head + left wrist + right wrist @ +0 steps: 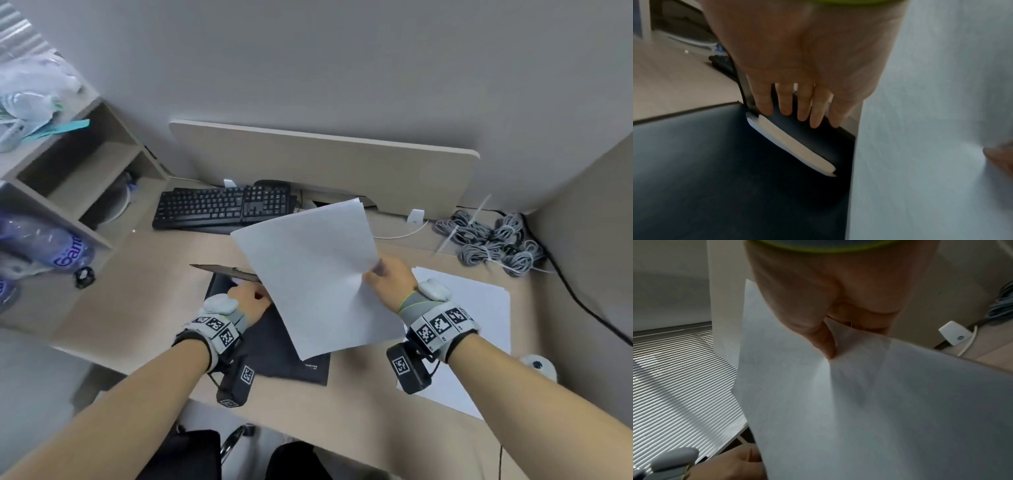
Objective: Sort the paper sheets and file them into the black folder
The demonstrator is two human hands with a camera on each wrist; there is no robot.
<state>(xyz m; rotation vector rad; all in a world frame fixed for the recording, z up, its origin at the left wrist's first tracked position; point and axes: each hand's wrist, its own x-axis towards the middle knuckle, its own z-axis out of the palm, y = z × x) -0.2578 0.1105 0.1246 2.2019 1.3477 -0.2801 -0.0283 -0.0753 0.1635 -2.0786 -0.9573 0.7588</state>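
In the head view, a paper sheet point(308, 274) is pinched by the right hand point(390, 277) above the black folder point(274, 346) on the desk point(144, 308). In the left wrist view, the folder's raised cover point(807, 138) is gripped by the left hand point(797, 65). In the right wrist view, thumb point(818, 337) presses the sheet.

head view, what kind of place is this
Most likely an office desk cubicle: a black keyboard against a divider panel, bundled grey cables, and side shelving beside the desk.

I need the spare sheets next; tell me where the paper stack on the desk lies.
In the head view the paper stack lies flat on the desk's right side, under the right hand, right of the black folder.
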